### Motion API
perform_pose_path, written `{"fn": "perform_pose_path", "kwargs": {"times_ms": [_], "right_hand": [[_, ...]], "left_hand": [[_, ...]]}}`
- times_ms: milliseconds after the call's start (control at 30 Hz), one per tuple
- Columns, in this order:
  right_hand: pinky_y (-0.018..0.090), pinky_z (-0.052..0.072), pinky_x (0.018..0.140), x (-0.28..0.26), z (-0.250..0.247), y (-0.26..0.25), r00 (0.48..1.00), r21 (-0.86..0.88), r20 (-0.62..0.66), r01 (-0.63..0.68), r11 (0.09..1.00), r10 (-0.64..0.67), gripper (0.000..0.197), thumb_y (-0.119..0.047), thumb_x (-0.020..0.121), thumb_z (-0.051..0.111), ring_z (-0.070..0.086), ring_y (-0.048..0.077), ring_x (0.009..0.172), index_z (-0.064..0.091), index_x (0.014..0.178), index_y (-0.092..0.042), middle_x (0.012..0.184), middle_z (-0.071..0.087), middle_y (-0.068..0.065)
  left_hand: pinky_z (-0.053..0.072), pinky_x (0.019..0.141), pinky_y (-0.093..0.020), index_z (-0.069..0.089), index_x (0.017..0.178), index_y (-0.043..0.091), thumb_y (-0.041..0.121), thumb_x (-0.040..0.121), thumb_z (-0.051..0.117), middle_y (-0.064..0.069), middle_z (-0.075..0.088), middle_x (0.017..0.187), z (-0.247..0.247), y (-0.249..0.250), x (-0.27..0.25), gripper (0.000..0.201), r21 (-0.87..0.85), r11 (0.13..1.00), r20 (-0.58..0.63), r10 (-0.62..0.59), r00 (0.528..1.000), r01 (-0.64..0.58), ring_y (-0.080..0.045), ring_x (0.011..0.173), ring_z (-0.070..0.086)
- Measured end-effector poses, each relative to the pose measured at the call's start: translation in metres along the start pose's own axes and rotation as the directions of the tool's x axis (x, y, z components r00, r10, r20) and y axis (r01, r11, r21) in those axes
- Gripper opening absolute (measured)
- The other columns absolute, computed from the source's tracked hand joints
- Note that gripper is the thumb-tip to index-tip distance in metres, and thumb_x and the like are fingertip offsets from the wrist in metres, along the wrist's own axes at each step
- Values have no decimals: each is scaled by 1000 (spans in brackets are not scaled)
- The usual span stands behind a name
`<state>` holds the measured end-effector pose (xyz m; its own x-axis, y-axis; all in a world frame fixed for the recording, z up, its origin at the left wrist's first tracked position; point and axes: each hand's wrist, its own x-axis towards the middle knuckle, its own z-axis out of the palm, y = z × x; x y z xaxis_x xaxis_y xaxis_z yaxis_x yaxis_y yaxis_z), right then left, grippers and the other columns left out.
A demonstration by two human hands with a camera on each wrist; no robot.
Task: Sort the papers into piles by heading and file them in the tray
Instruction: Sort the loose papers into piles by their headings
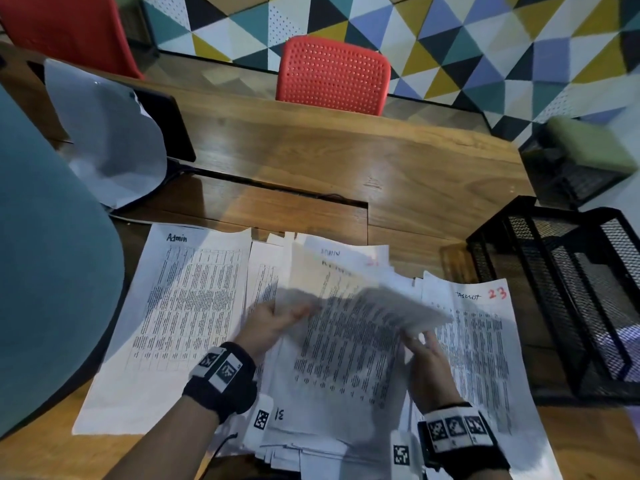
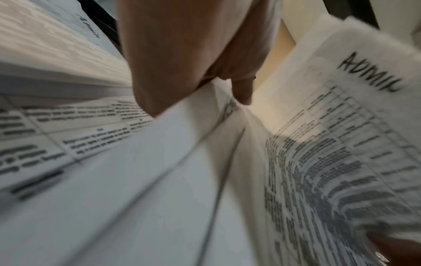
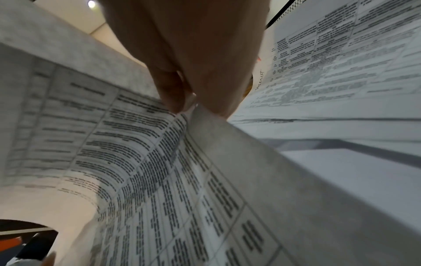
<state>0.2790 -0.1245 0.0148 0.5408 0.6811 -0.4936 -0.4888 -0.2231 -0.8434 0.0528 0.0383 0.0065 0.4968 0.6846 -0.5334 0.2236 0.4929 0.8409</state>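
Printed sheets cover the near part of the wooden table point(image 1: 346, 161). A pile headed "Admin" point(image 1: 180, 306) lies on the left, and a pile headed "Tasklist" with a red 23 point(image 1: 485, 344) on the right. Between them lies a loose mixed stack point(image 1: 311, 427). Both hands lift one curled, blurred sheet headed "ADMIN" point(image 1: 349, 327) point(image 2: 341, 144) point(image 3: 141, 144) above that stack. My left hand point(image 1: 277, 323) point(image 2: 241, 91) holds its left edge. My right hand point(image 1: 426, 358) point(image 3: 184, 100) pinches its right edge. The black mesh tray point(image 1: 561, 299) stands at the right.
A dark screen draped with a white sheet point(image 1: 110, 140) stands at the back left. A teal chair back point(image 1: 45, 271) is close on the left, a red chair point(image 1: 332, 77) behind the table. A second mesh holder point(image 1: 575, 171) sits far right. A cable slot point(image 1: 277, 188) crosses the table.
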Motion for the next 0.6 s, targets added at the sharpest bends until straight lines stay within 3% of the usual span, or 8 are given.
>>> {"fn": "perform_pose_path", "kwargs": {"times_ms": [67, 133, 200, 333, 400, 467, 533, 600], "right_hand": [[55, 53, 88, -1, 9, 1, 999, -71, 15, -50, 996, 51, 38, -10, 87, 65, 63, 37, 109, 52, 123, -10, 118, 67, 16], [54, 53, 89, -6, 16, -1, 992, -180, 72, -88, 980, 102, 31, -12, 88, 66, 66, 36, 102, 57, 116, -5, 107, 72, 14], [49, 54, 85, -7, 19, -2, 992, -241, 81, -74, 968, 96, 28, -18, 84, 71, 68, 39, 99, 64, 106, -2, 100, 74, 15], [29, 54, 71, -1, 23, -4, 1000, -255, 13, 11, 967, -9, 21, -19, 88, 67, 67, 22, 89, 66, 105, -7, 97, 72, 5], [33, 53, 76, 7, 17, -1, 997, -381, -65, 22, 924, -50, 19, -22, 90, 66, 64, 20, 87, 65, 105, -8, 98, 69, 7], [37, 52, 85, 15, 5, 7, 989, -629, -108, 9, 777, -99, 22, -27, 90, 66, 64, 20, 93, 63, 106, -12, 103, 68, 6], [33, 50, 87, 19, -6, 15, 986, -806, -138, -55, 590, -97, 29, -32, 91, 64, 61, 18, 96, 59, 111, -12, 107, 66, 3], [31, 48, 87, 20, -11, 21, 982, -879, -160, -94, 467, -104, 36, -34, 92, 61, 59, 16, 95, 58, 118, -10, 109, 65, 4]], "left_hand": [[59, 81, -32, 64, 110, 1, 40, 82, 75, -17, 70, 106, 4, 3, -5, 49, 156, 988, 149, 1, 989, -24, -30, 104, 68], [57, 90, -51, 61, 104, -5, 42, 80, 79, -24, 67, 97, 6, 5, -10, 55, 263, 964, 265, -27, 964, -45, -35, 91, 68], [50, 98, -59, 61, 110, -2, 42, 81, 79, -22, 69, 101, 9, 8, -16, 56, 319, 945, 260, -17, 965, -70, -35, 92, 68], [49, 103, -51, 59, 127, 18, 25, 88, 74, 8, 63, 124, -11, 30, -30, 43, 159, 983, -83, 107, 991, -93, -12, 114, 62], [53, 90, -42, 63, 116, 21, 16, 89, 71, 5, 70, 110, -44, 42, -32, 29, 117, 985, -271, 158, 949, -131, -19, 107, 66], [52, 88, -43, 64, 119, 14, 11, 92, 68, -5, 71, 103, -89, 45, -27, 27, 260, 960, -403, 205, 892, -103, -32, 103, 67], [50, 88, -48, 57, 132, 13, 16, 95, 63, -19, 68, 110, -126, 40, -21, 38, 510, 851, -516, 185, 836, 127, -42, 104, 63], [49, 88, -52, 49, 139, 14, 13, 95, 54, -28, 62, 118, -142, 30, -21, 44, 643, 671, -596, 136, 792, 368, -48, 104, 59]]}}
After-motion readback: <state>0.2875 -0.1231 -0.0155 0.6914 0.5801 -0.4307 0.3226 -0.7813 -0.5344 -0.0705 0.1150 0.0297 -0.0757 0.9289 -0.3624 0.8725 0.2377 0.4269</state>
